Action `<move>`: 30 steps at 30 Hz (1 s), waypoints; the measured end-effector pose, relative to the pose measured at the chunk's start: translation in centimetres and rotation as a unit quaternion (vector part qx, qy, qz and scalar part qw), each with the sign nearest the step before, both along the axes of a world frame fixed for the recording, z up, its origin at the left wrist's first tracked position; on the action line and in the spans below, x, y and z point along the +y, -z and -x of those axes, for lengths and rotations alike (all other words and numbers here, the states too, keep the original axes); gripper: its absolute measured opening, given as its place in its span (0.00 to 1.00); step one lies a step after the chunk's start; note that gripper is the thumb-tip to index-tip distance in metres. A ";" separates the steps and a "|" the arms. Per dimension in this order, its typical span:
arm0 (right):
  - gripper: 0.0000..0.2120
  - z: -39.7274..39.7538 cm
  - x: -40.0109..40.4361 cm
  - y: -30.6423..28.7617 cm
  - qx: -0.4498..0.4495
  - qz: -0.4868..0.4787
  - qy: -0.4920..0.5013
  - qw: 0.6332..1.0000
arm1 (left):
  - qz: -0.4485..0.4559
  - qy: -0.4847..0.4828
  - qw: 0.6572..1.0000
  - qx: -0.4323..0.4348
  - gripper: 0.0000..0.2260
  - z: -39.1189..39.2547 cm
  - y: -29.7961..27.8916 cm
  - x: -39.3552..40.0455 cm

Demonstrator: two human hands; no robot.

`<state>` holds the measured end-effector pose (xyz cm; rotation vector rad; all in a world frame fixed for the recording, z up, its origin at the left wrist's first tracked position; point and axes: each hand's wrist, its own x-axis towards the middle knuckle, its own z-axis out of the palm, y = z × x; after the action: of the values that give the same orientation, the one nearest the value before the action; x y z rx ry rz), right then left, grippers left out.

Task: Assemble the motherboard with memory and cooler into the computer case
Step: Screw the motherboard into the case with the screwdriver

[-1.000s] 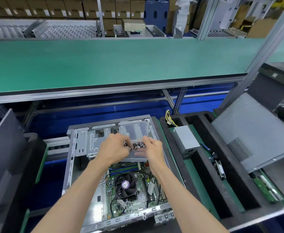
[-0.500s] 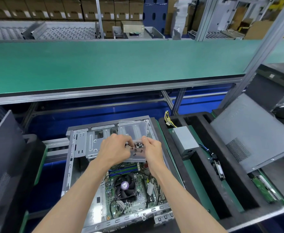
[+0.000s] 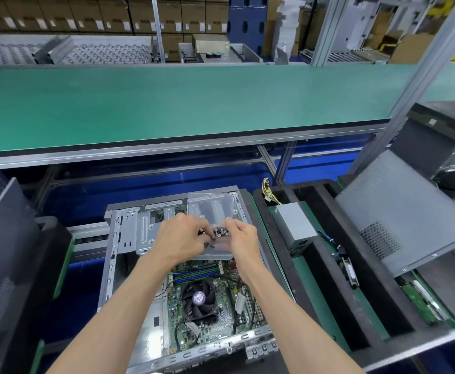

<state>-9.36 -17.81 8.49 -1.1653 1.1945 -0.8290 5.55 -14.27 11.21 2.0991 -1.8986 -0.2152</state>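
Note:
The open computer case (image 3: 118, 238) lies flat with the motherboard (image 3: 221, 319) inside. A black cooler fan (image 3: 199, 299) and memory sticks (image 3: 196, 273) sit on the board. A clear plastic screw box (image 3: 211, 209) rests on the case's drive cage with its lid open. Small dark screws (image 3: 219, 233) lie in it. My left hand (image 3: 179, 238) reaches into the box, its fingers curled among the screws. My right hand (image 3: 243, 238) pinches the box's right side by the screws.
A black foam tray (image 3: 315, 265) to the right holds a grey power supply (image 3: 293, 225) with yellow cables and other parts. A grey case side panel (image 3: 399, 209) leans further right. A dark panel (image 3: 2, 252) stands at the left. A green conveyor (image 3: 167, 103) runs behind.
Both hands stay at the screw box. My left fingers have shifted slightly among the screws, and the view has drifted a little.

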 end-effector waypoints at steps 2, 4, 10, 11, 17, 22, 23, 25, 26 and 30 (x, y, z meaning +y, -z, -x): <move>0.18 0.0 0.1 0.0 -0.009 0.000 -0.002 1.000 | 0.002 0.002 1.000 0.001 0.02 0.0 -0.1 -0.2; 0.18 -0.1 0.1 0.0 -0.015 0.007 0.000 1.000 | 0.001 0.007 1.000 -0.006 0.01 0.2 -0.3 -0.5; 0.17 -0.3 0.3 0.0 -0.025 0.003 0.004 1.000 | -0.029 0.022 0.997 -0.064 0.03 0.1 -0.5 -0.7; 0.17 -0.2 0.3 0.0 -0.028 0.000 0.008 1.000 | -0.027 0.025 0.998 -0.054 0.04 0.1 -0.4 -0.6; 0.20 -0.2 0.1 -0.6 -0.025 0.002 0.018 1.000 | 0.084 -0.031 0.871 0.483 0.10 -1.0 -0.4 0.2; 0.19 -0.3 0.1 -0.4 -0.031 -0.023 0.026 0.999 | 0.051 -0.068 0.813 0.576 0.10 -0.9 -1.3 0.1; 0.18 -0.3 0.1 -0.3 -0.034 -0.021 0.019 0.999 | 0.045 -0.065 0.863 0.499 0.11 -0.9 -1.0 -0.1; 0.17 -0.3 0.0 -0.2 -0.034 -0.016 0.012 0.999 | 0.026 -0.040 0.961 0.272 0.09 -0.5 -0.6 -0.4; 0.17 -0.3 0.0 -0.1 -0.031 -0.012 0.014 0.999 | 0.017 -0.030 0.984 0.175 0.07 -0.3 -0.4 -0.5; 0.24 -0.3 0.2 -0.5 -0.020 0.013 0.020 1.000 | 0.011 -0.018 0.999 0.029 0.06 0.8 -0.1 -0.5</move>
<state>-9.07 -17.61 8.97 -1.1448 1.1810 -0.8967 4.73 -14.82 11.33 2.0884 -1.8200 -0.2425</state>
